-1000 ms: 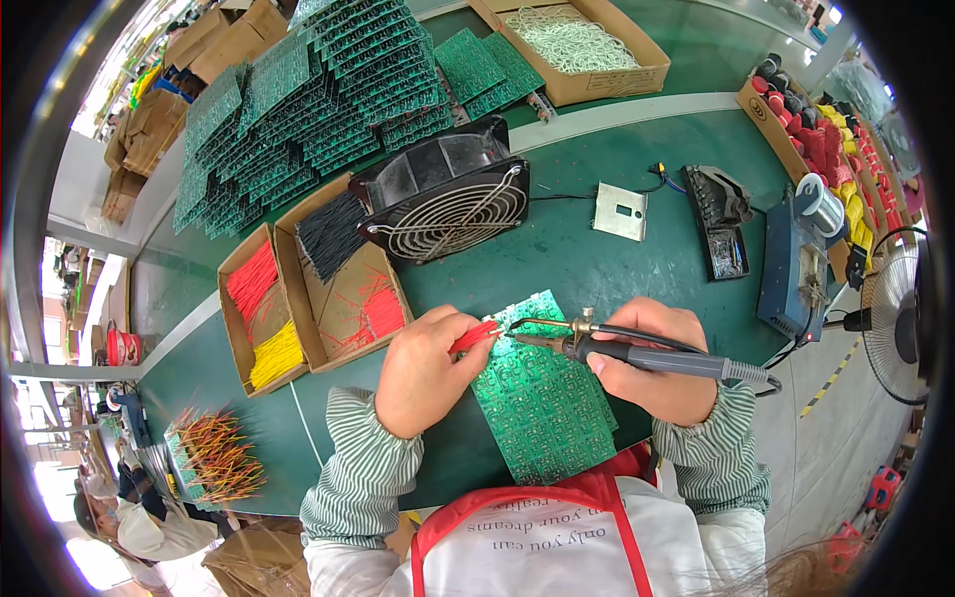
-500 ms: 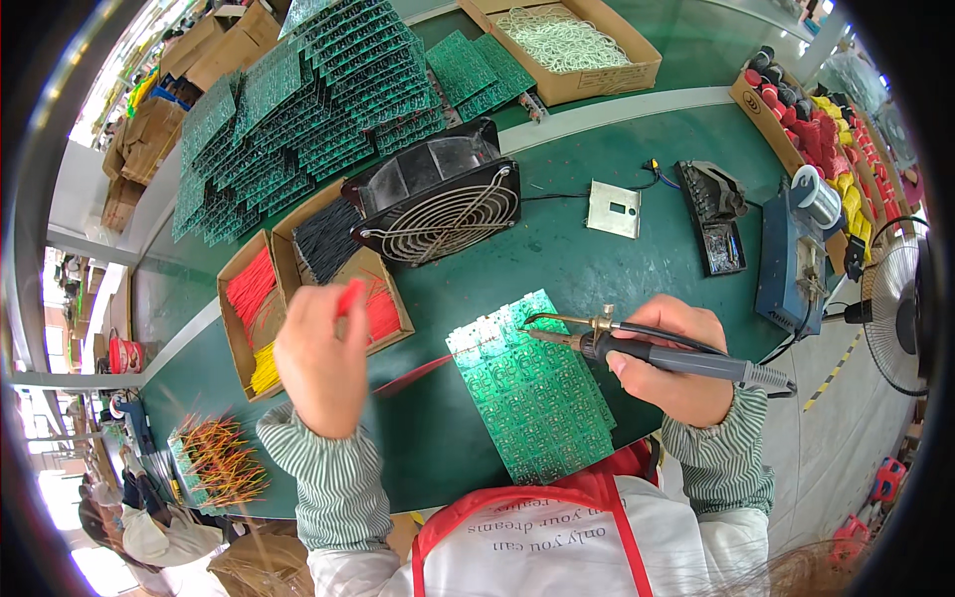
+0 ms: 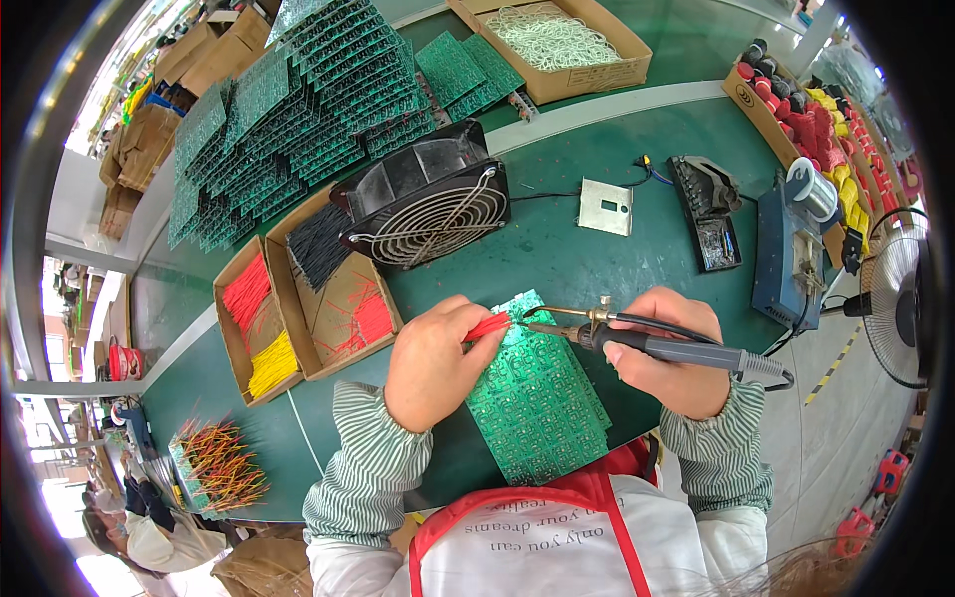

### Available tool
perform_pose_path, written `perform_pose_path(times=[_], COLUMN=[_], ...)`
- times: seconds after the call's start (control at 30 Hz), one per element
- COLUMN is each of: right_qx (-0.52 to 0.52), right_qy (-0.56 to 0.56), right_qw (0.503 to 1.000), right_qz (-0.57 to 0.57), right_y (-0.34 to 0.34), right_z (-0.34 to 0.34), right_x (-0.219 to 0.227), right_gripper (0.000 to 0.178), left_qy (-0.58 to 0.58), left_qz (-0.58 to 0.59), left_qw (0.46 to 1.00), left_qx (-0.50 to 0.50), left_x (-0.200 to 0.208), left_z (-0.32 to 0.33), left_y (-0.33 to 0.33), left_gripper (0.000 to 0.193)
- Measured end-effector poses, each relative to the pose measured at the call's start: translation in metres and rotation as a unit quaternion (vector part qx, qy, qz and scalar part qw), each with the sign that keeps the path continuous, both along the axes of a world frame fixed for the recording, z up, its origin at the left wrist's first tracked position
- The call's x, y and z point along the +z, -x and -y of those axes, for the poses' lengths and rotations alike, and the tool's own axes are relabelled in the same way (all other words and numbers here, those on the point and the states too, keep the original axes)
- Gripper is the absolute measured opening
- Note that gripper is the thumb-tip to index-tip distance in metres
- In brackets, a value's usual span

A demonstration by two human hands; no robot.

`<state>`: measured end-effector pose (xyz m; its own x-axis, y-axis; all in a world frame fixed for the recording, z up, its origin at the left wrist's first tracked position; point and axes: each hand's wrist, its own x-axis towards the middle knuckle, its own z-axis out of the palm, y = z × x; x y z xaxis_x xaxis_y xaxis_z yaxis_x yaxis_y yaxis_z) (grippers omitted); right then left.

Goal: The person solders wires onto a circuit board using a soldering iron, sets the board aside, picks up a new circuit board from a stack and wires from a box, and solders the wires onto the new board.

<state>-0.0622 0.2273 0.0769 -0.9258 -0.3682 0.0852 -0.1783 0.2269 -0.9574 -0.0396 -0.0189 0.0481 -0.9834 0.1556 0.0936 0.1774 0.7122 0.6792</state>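
Note:
My left hand [image 3: 435, 360] pinches a small bunch of red wires [image 3: 487, 327], whose ends touch the upper part of a green circuit board [image 3: 542, 398]. A second board shows along the right edge beneath it. In my right hand [image 3: 678, 353] is a grey soldering iron [image 3: 686, 352] with a thin solder feed tube [image 3: 567, 311] clamped above its tip. Both the iron's tip and the tube's end meet the board close to the wire ends. My left fingers hide part of the board's upper left.
Cardboard boxes hold red wires [image 3: 370, 316], yellow wires [image 3: 272, 366] and black wires [image 3: 320, 245]. Behind them stand a black fan [image 3: 428, 199] and stacked circuit boards [image 3: 348, 70]. A blue soldering station [image 3: 786, 259] with a solder spool [image 3: 814, 191] is at right. A wired board [image 3: 214, 463] lies left.
My left hand has moved right and down from beside the wire box to the board, bringing the red wires to the iron's tip. My right hand stays nearly in place.

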Motion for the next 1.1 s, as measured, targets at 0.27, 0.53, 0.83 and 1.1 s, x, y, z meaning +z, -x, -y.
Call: perform_pose_path(times=[0.27,0.53,0.83,1.1], right_qx=[0.011,-0.023,-0.043,-0.051], right_qy=[-0.004,0.013,0.007,0.021], right_qw=[1.000,0.999,0.998,0.997], right_qz=[0.004,0.039,0.040,0.050], right_y=[0.004,0.002,-0.001,-0.002], right_z=[0.001,-0.007,-0.017,-0.019], right_x=[0.000,0.004,0.002,0.001], right_gripper=[0.017,0.017,0.018,0.018], left_qy=[0.014,0.006,0.105,0.012], left_qz=[-0.004,-0.030,-0.118,-0.049], left_qw=[1.000,0.999,0.985,0.998], left_qx=[0.007,-0.026,0.068,-0.025], left_x=[-0.001,0.004,0.037,0.000], left_z=[-0.003,0.006,0.011,-0.019], left_y=[0.000,0.000,-0.003,0.012], left_gripper=[0.013,0.008,0.008,0.012])
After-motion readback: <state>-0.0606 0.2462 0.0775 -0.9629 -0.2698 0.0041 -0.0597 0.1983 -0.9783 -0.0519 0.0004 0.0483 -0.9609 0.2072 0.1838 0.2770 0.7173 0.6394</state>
